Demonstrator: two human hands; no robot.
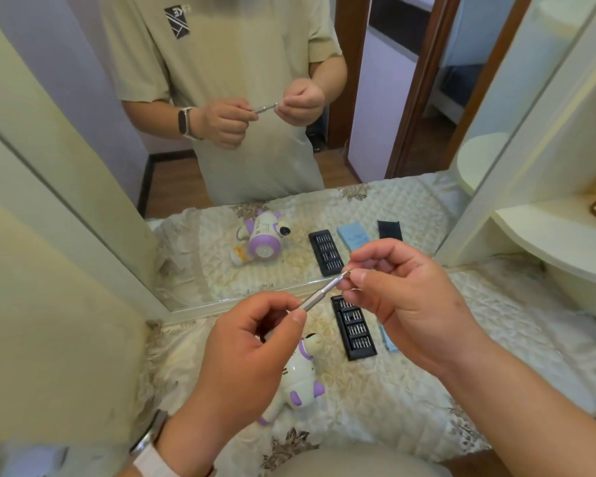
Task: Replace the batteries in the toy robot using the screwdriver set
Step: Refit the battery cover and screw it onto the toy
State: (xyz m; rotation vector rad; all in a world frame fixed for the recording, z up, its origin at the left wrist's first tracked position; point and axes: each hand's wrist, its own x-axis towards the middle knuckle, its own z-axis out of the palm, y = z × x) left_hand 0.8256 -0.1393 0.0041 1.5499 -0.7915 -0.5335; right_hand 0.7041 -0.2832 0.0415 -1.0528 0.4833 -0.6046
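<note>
— While the toy robot [298, 376] lies on the quilted table [410, 407], what grips the screwdriver [320, 293]?
— Left hand [252, 352] fingers pinch its handle; right hand [403, 297] fingers pinch its tip.

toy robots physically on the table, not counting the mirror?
1. The toy robot lies on the quilted cloth below the left hand, partly covered by it. The other is its mirror reflection.

A mirror [93, 215] stands behind a quilted floral cloth [410, 401], with cream shelves [558, 235] at the right.
</note>
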